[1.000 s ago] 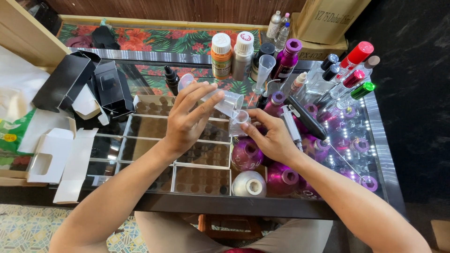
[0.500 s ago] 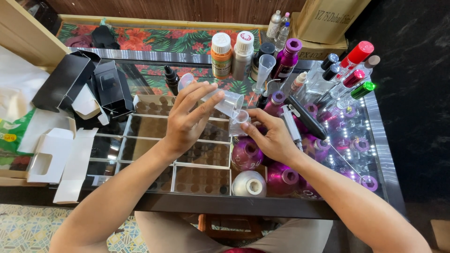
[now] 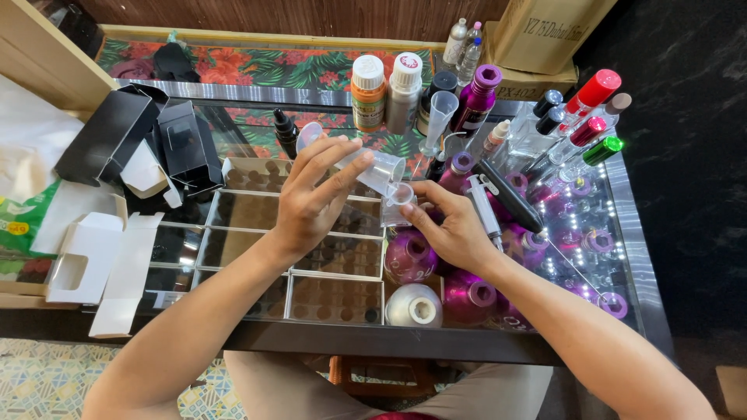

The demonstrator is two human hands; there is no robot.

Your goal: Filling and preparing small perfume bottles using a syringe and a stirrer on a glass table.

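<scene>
My left hand (image 3: 310,204) holds a small clear plastic cup (image 3: 381,169) tipped on its side, mouth pointing right and down. Its rim sits just over a small clear glass bottle (image 3: 397,205) with a little funnel-like top. My right hand (image 3: 451,225) grips that bottle from the right and keeps it upright above the glass counter (image 3: 257,233). Both hands meet near the counter's middle. Whether liquid is flowing I cannot make out.
Round purple bottles (image 3: 410,255) and a silver one (image 3: 413,305) stand below the hands. A syringe (image 3: 486,208), tall capped bottles (image 3: 368,92), a clear measuring cone (image 3: 441,117) and spray vials (image 3: 585,132) crowd the back right. Black boxes (image 3: 183,144) and white cartons (image 3: 85,257) lie left.
The cup in my left hand has stayed tipped over the small bottle; both hands have barely shifted.
</scene>
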